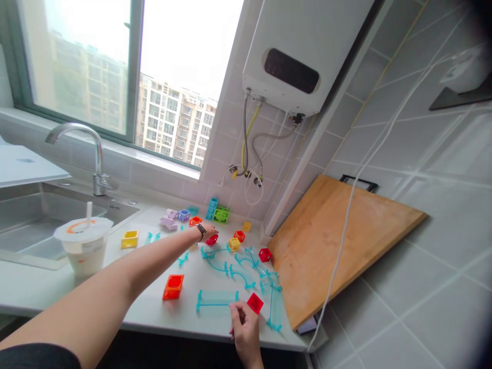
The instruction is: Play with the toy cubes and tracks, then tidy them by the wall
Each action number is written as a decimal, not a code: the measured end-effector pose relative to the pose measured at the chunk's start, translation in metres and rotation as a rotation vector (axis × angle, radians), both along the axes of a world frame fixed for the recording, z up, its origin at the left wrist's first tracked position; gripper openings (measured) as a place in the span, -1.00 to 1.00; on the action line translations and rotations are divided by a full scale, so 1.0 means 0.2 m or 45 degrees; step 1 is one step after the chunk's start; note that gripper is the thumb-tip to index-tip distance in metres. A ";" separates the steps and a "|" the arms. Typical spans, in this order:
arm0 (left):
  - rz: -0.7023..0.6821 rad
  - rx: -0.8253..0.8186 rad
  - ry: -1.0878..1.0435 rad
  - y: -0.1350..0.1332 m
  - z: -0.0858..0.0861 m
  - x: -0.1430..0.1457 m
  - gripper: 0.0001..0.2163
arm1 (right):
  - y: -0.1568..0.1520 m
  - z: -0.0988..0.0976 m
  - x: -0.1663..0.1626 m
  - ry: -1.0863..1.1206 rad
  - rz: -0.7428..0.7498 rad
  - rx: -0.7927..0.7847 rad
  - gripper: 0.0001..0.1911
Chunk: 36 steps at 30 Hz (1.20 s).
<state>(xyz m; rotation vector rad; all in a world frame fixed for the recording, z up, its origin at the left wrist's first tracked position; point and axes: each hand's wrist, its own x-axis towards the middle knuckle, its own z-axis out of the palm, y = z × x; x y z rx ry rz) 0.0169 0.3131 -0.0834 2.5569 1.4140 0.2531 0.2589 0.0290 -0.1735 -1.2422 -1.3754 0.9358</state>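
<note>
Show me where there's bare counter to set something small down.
Bare: between the front orange block and the curved teal tracks; narrower, between the cup and the nearest yellow block. Crowded: toward the wooden board, where tracks bunch together.

Item 1: translucent teal track piece [218,298], straight, clip-like ends, long axis running 9 to 3 o'clock.
Item 2: red block [255,303], open-faced, turned cornerwise, near item 1's 3 o'clock end.
Item 3: crimson block [211,240], openwork, partly hidden, well apart at item 1's 12 o'clock.
</note>
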 end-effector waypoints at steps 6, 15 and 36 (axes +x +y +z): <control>0.055 -0.073 0.096 0.00 -0.02 -0.01 -0.69 | -0.01 0.00 0.00 0.006 -0.005 0.003 -0.56; 0.115 -0.055 -0.280 -0.05 0.11 -0.05 -0.71 | 0.00 -0.02 0.01 -0.007 -0.004 -0.016 -0.57; 0.468 -0.279 -1.370 -0.32 0.17 0.03 -0.66 | -0.02 0.26 -0.08 0.178 0.035 -0.052 -0.50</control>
